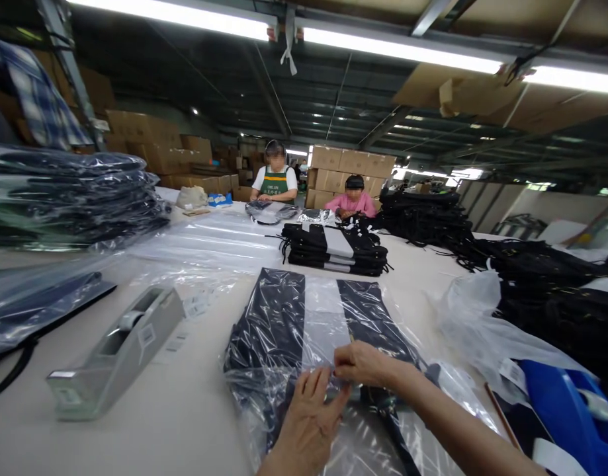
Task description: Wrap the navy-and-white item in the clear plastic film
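Two hands work on one dark folded garment [304, 317] that lies in a clear plastic bag [264, 390] on the tabletop [184, 410], right in front of the person. The left hand [308, 416] lies flat with its fingers spread, pressing down on the bag near its open end. The right hand [363, 363] has its fingers pinched together on the edge of the bag; I cannot tell if it has a bit of tape or only the plastic flap.

The bag is thin, shiny and full of wrinkles. It looks slippery, so it could slide under the flat hand and the flap could end up crooked. The plastic could also bunch up or stick to itself in the wrong spot. A hard pull might tear it.

The garment is soft cloth, dark with a pale grey stripe down the middle, folded into a flat rectangle.

To the left sits a grey tape dispenser [118, 350], hard and heavy looking, with a sharp cutting edge at its near end. A blue tape dispenser [566, 410] sits at the right, by a crumpled loose bag [477, 317]. Further back is a neat stack of folded garments [338, 251], and on the left a tall pile of bagged ones [70, 198]. Loose black clothes [532, 271] heap up on the right. Two other people [276, 182] work at the far end.
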